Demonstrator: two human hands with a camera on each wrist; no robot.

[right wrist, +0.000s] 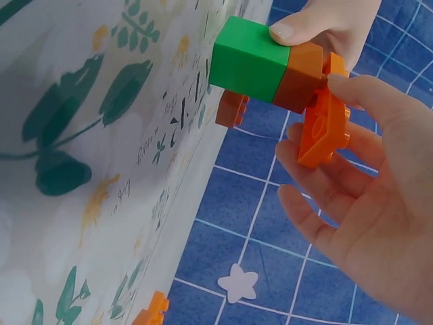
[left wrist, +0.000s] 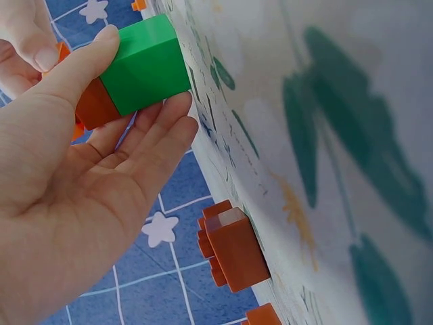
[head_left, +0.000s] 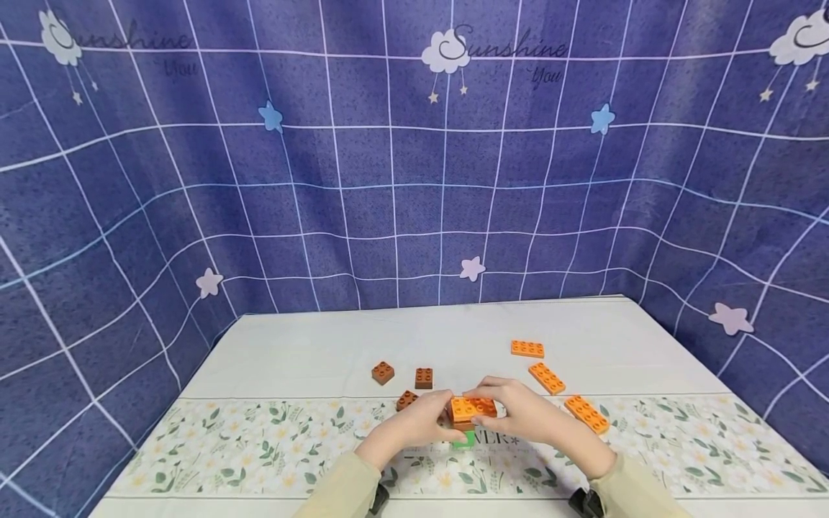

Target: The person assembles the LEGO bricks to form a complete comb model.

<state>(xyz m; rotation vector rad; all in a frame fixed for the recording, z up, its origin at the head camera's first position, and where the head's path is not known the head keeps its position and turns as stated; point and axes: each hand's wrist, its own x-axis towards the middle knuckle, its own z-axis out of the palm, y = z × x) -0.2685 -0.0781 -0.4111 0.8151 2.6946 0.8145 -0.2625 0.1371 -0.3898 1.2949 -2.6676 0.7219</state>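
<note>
A small stack stands on the table in the head view: a green block (head_left: 463, 439) at the bottom, a brown brick (right wrist: 300, 76) on it, and a flat orange plate (head_left: 472, 408) on top. The plate overhangs to the right of the brown brick. My left hand (head_left: 421, 419) grips the stack from the left, its thumb on the green block (left wrist: 145, 64) in the left wrist view. My right hand (head_left: 526, 411) pinches the orange plate (right wrist: 326, 118) between thumb and fingers at its overhanging end.
Brown bricks lie beyond my left hand, one at the left (head_left: 383, 373), one farther right (head_left: 424, 378) and one close by (head_left: 406, 400). On the right lie three orange plates, far (head_left: 527, 349), middle (head_left: 547, 378) and near (head_left: 586, 414). A blue curtain (head_left: 414, 158) surrounds the table (head_left: 311, 352).
</note>
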